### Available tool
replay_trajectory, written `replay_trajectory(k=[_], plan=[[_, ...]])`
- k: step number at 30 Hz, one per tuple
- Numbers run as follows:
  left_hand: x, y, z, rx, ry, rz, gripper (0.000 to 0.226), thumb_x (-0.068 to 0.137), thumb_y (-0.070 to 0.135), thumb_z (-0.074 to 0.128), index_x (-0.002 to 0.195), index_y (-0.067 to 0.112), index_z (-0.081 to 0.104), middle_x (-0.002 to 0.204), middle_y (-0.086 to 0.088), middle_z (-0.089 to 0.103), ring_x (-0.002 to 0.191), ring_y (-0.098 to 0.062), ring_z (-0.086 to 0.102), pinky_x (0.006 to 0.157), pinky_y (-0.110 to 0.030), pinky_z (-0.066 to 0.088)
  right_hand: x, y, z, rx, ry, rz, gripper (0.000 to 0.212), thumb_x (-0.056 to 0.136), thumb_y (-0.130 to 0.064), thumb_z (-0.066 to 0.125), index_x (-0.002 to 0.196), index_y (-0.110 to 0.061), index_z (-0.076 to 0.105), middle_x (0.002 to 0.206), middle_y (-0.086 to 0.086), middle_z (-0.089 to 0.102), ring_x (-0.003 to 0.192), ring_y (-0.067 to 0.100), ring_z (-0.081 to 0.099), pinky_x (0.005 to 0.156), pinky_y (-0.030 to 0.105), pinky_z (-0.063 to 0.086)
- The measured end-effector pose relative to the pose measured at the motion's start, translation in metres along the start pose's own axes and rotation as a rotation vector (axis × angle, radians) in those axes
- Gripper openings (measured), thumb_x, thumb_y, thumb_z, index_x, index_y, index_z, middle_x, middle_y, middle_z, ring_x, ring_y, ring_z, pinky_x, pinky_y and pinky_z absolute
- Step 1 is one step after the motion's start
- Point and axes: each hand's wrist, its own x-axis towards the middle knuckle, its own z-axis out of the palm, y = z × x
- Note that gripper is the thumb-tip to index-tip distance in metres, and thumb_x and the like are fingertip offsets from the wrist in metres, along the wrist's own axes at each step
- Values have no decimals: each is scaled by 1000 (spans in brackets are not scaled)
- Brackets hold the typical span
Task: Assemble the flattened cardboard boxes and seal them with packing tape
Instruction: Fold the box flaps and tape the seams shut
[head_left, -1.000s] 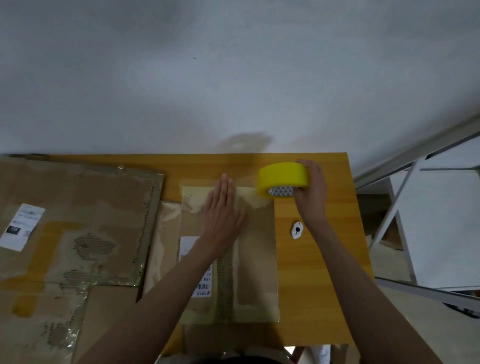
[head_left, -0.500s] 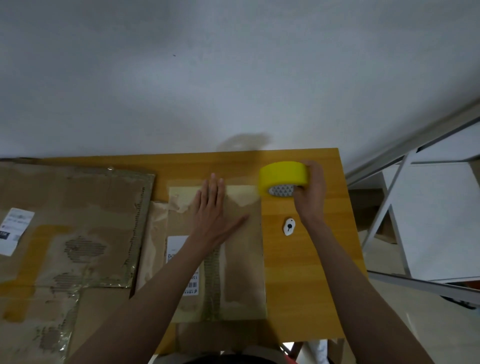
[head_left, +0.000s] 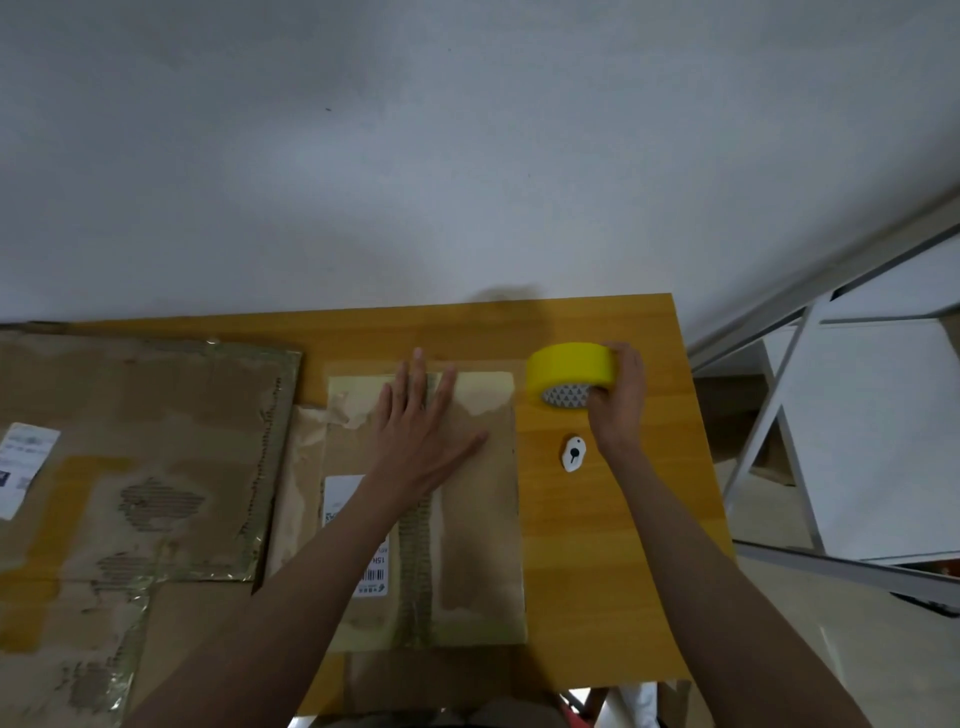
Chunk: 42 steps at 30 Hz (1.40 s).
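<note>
A small brown cardboard box (head_left: 475, 519) lies on the wooden table (head_left: 597, 571), with a white shipping label and old tape along its middle seam. My left hand (head_left: 421, 431) lies flat on its far half, fingers straight and spread, pressing down. Just right of the box's far corner, my right hand (head_left: 618, 395) grips a yellow roll of packing tape (head_left: 569, 369) and holds it tilted above the table. A faint clear strip seems to run from the roll across the box's far edge.
A small white cutter (head_left: 573, 453) lies on the table right of the box. Large flattened cardboard sheets (head_left: 140, 457) cover the table's left side. A white metal rack (head_left: 857, 441) stands to the right. A wall runs behind the table.
My left hand has slid slightly toward me on the box, its thumb spread wider. The tape roll and right hand have hardly moved. The view shifted a little.
</note>
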Motion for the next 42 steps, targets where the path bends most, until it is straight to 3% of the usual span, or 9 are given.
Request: replay_trajectory(k=[7,12,20,25,28,30,32,38,42], plan=[[0,9,-3,-18,4,14,99,85,84,26,158,29,-13,163,-6,-28,151,-27,-23,124,-50,-3,-4,25,19,116,-33,75,51,75,18,47,123,2,50,112,22,54,95,24,47,64,23,31],[13,54,4,-50,-31,129,105,84,84,24,158,19,-14,164,-1,-24,151,-22,-22,124,-50,-2,-9,35,27,193,-14,127,49,77,21,47,121,1,51,102,9,53,87,26,48,64,30,32],[11,50,14,23,17,121,105,81,84,30,160,23,-3,166,-2,-16,153,-26,-14,123,-55,3,-15,36,22,308,-101,155,60,87,16,49,142,-7,44,142,14,48,124,30,49,89,42,50],[11,51,13,21,1,113,103,83,82,32,160,23,-5,166,-3,-17,153,-26,-15,122,-56,3,-24,48,10,321,-150,209,59,93,7,53,146,-13,38,139,5,47,110,11,56,80,24,52],[10,53,12,26,-8,112,104,84,80,35,159,23,-7,166,-3,-19,152,-26,-18,122,-55,2,-35,64,11,114,-159,247,48,91,10,48,137,-3,49,133,16,52,112,28,57,82,35,49],[10,53,11,21,-8,111,104,84,79,38,159,23,-7,165,-3,-20,152,-25,-19,122,-55,1,-44,77,19,-176,-291,243,39,93,7,49,130,-2,59,131,22,50,117,39,51,93,47,44],[9,54,10,16,-11,107,104,85,78,41,159,23,-7,165,-3,-20,152,-25,-19,122,-55,1,-54,87,28,-385,-418,283,38,96,4,49,130,-9,61,137,18,41,121,41,44,98,46,41],[9,56,9,29,-26,99,104,85,78,40,159,23,-8,165,-3,-20,152,-25,-19,123,-54,-1,-64,84,36,-381,-408,367,29,96,2,57,122,-9,52,126,17,48,105,39,54,79,47,51],[9,58,6,21,-28,99,100,87,79,35,159,24,-7,166,-2,-19,152,-24,-17,123,-52,-2,-71,66,23,-94,-160,390,22,95,-8,63,118,-8,62,111,17,66,91,30,61,65,39,50]])
